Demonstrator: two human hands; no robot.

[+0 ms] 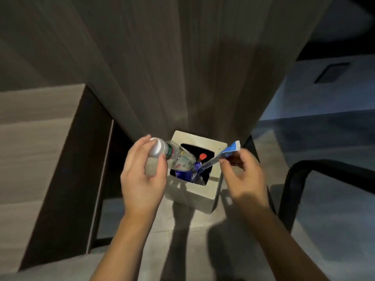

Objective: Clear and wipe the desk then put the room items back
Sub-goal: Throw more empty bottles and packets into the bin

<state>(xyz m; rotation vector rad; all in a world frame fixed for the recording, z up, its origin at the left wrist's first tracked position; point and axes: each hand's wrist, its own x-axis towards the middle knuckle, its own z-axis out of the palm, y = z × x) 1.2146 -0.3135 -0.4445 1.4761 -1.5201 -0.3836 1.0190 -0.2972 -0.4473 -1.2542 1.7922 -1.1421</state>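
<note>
Your left hand [142, 177] has its fingers wrapped around the base of a clear plastic bottle [176, 158], tilted neck-down into the square beige bin [211, 191]. Your right hand [243, 175] pinches a blue-and-white wrapper [221, 158], its lower end inside the opening. The bin's contents are dark and jumbled; only a red cap [202, 156] stands out. Behind rises a wood-grain panel [182, 57].

floor [162, 250]: pale tiles | on it: square bin [194, 191], black chair frame [292, 191]
</note>
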